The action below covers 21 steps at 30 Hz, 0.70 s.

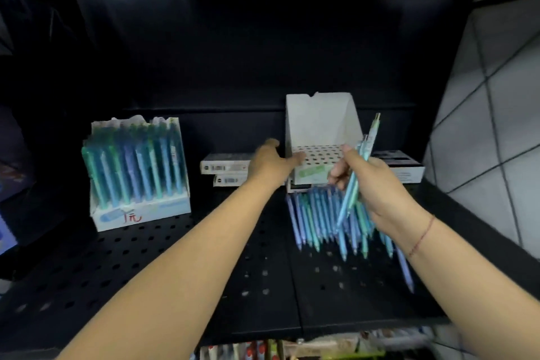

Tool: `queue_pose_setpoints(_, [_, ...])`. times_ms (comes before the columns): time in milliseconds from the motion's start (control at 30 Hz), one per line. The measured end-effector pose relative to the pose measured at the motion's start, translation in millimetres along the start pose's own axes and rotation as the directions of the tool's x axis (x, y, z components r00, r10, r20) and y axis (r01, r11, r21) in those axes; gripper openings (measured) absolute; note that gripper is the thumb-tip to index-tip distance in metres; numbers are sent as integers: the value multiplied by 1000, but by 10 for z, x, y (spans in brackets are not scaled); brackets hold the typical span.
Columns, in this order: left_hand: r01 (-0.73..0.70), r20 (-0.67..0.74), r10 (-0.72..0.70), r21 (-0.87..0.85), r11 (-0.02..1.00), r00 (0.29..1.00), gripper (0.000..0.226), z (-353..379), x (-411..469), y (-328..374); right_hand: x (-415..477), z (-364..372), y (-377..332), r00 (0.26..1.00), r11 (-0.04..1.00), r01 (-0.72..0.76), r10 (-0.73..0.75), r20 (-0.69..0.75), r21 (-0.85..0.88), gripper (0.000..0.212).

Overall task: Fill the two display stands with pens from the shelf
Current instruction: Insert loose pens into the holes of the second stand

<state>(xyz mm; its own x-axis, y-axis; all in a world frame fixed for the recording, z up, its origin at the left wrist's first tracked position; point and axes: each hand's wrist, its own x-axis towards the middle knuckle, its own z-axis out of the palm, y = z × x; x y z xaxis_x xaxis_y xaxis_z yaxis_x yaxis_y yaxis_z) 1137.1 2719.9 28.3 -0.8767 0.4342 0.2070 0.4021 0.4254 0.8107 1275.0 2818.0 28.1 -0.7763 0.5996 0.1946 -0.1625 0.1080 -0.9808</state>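
Note:
Two white display stands sit on the black perforated shelf [146, 266]. The left stand [137, 213] is packed with blue and green pens. The right stand [318, 123] shows a bare grid of holes with no pens in it. My left hand [270, 162] reaches to its left front corner, fingers straight and touching the stand. My right hand [371, 184] grips a few light-blue pens [361, 164], tilted up and to the right, just in front of the stand. A loose pile of blue and green pens [318, 219] lies on the shelf below that hand.
Flat white boxes [225, 168] are stacked between the stands, and more boxes [406, 166] lie at the right behind my hand. The shelf's dark back wall and roof close in above. A tiled floor [496, 96] shows at the right; a lower shelf with goods [292, 349] lies below.

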Motion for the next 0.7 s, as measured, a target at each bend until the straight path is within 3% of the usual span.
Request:
queue_pose_setpoints(100, [-1, -23, 1, 19, 1000, 1000, 68, 152, 74, 15, -4, -92, 1, 1000, 996, -5, 3, -24, -93, 50])
queue_pose_setpoints(300, [-38, -105, 32, -56, 998, 994, 21, 270, 135, -43, 13, -199, 60, 995, 986, -81, 88, 46, -143, 52])
queue_pose_setpoints(500, [-93, -186, 81, -58, 994, 979, 21, -104, -26, -108, -24, -190, 26, 981, 989, -92, 111, 162, -117, 45])
queue_pose_setpoints(700, [-162, -318, 159, 18, 987, 935, 18, -772, -598, -329, -212, 70, -234, 906, 996, -60, 81, 414, -64, 39])
